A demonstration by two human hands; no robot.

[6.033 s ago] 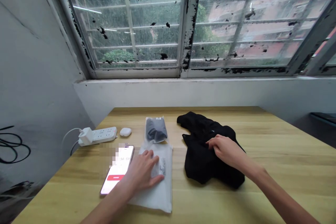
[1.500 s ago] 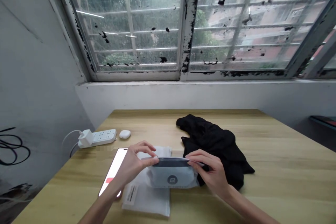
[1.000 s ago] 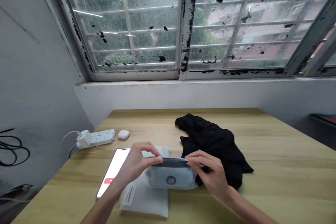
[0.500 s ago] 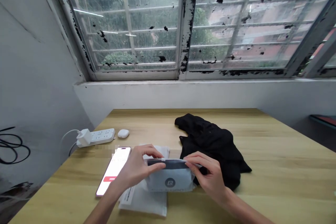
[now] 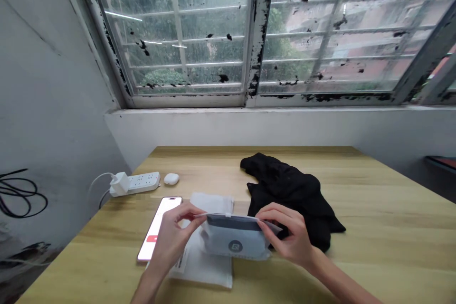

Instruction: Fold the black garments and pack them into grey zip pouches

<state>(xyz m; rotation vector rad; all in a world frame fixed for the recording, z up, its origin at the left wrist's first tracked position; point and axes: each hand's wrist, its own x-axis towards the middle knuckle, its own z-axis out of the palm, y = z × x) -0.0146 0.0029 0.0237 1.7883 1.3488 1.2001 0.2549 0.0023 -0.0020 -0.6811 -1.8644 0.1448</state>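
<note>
A pale, translucent zip bag (image 5: 245,240) with a dark round logo is held up between my hands, its top edge toward the window. My left hand (image 5: 178,230) pinches the bag's top left corner between thumb and fingers. At the other end of that edge, my right hand (image 5: 287,230) pinches the top right part. A small white slider sits on the edge, nearer the left hand. Something dark shows through just under the edge; what it is I cannot tell. Beneath and behind the bag lies a white plastic package (image 5: 210,273) with a label, partly hidden.
A crumpled black garment (image 5: 292,185) lies behind my right hand. Left of the package is a phone (image 5: 156,223) with a lit screen. A white power strip (image 5: 142,182) with a plug and a small white earbud case (image 5: 171,179) stand farther back on the wooden table (image 5: 377,228).
My left hand has moved from the slider out to the bag's left corner, uncovering more of the top edge. The right hand keeps its pinch. The view has shifted slightly.
</note>
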